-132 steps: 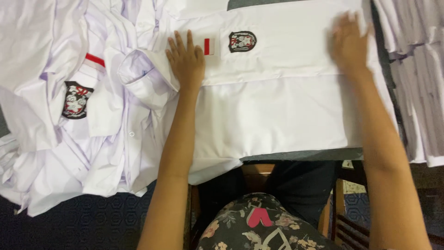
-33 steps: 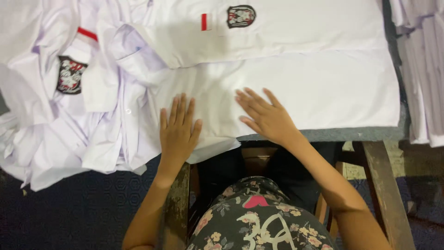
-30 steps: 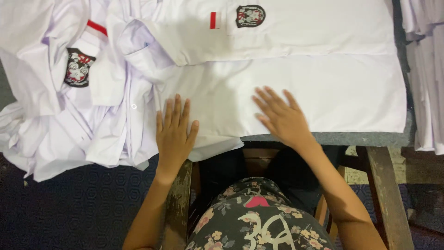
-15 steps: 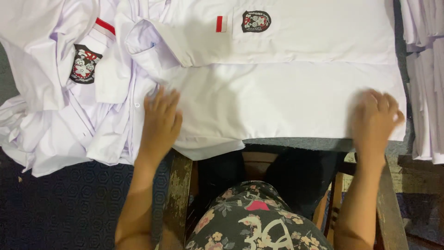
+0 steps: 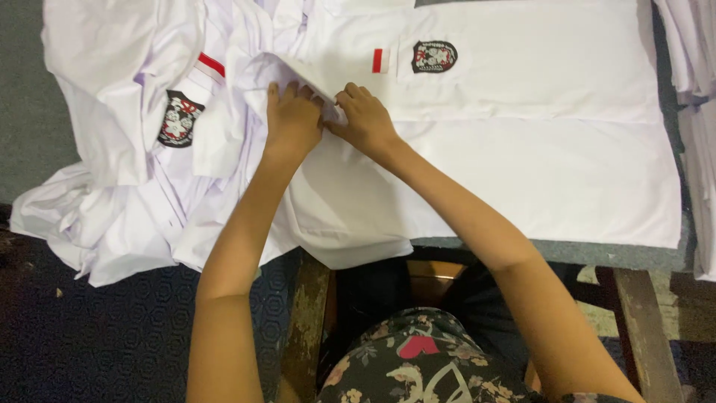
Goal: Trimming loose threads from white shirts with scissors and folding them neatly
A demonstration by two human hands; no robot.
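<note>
Grey-topped table (image 5: 567, 252) carrying everything, wooden leg (image 5: 307, 313) showing under near edge at 6 o'clock. Folded white shirt (image 5: 537, 164) lying flat across centre, red stripe and dark crest patch sitting toward 12 o'clock. Heap of loose white shirts (image 5: 134, 149) spreading at 9 o'clock, spilling over table's edge. Stack of folded white garments (image 5: 697, 112) lying at 3 o'clock.
</note>
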